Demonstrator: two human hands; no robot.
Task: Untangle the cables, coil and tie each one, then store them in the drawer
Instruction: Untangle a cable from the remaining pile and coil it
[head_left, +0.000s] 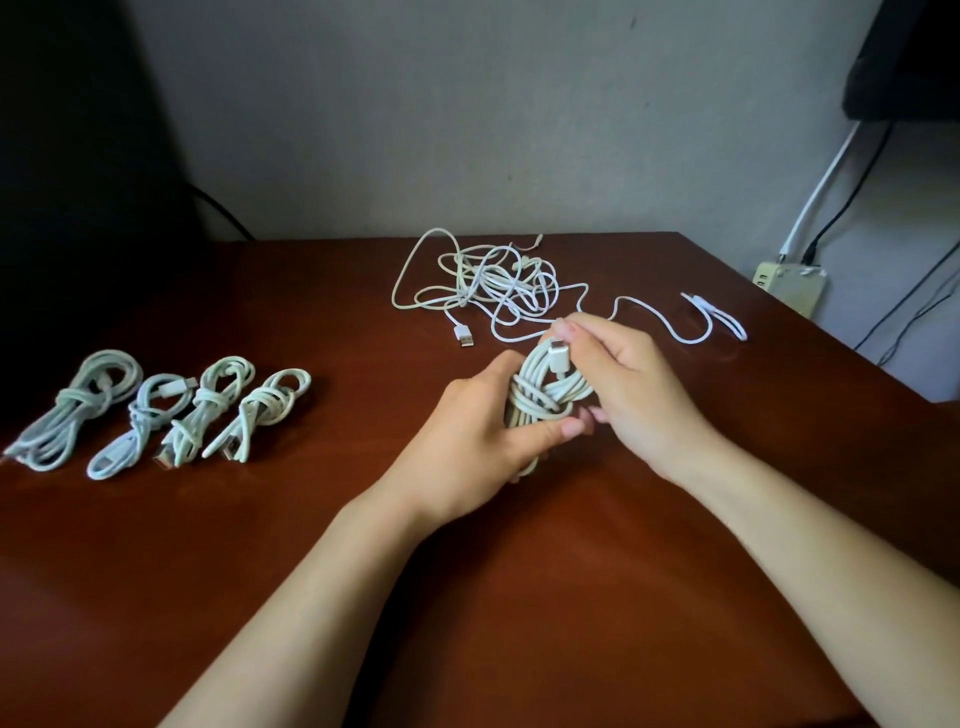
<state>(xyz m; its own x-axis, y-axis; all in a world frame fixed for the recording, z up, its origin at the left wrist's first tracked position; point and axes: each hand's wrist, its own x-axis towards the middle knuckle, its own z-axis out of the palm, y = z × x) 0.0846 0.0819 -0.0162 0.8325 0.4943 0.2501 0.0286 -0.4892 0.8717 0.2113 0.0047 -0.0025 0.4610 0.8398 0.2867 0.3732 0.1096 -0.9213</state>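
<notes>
A brown wooden table (363, 571) fills most of the view and stands against a grey wall (467, 130). A dark mass (78, 156) covers the far left corner. Toward the back edge lies a loose tangle of white cables (498, 280). One strand runs from it to the right and ends in a small folded loop (719, 317), and a USB plug (465, 335) sticks out toward the near side.

On the left side of the table, well apart from the tangle, four coiled and knotted cables lie in a row: (78, 410), (140, 421), (208, 405), (265, 410).

Both hands meet just in front of the tangle, above the table. The left hand (483, 436) has its fingers curled round the lower part of a coiled white cable (545, 389), the thumb laid across the wraps. The right hand (634, 384) pinches that cable's small connector (557, 358) at the top of the coil.

A cream power strip (789, 286) hangs past the table's right corner, with wires plugged in.
</notes>
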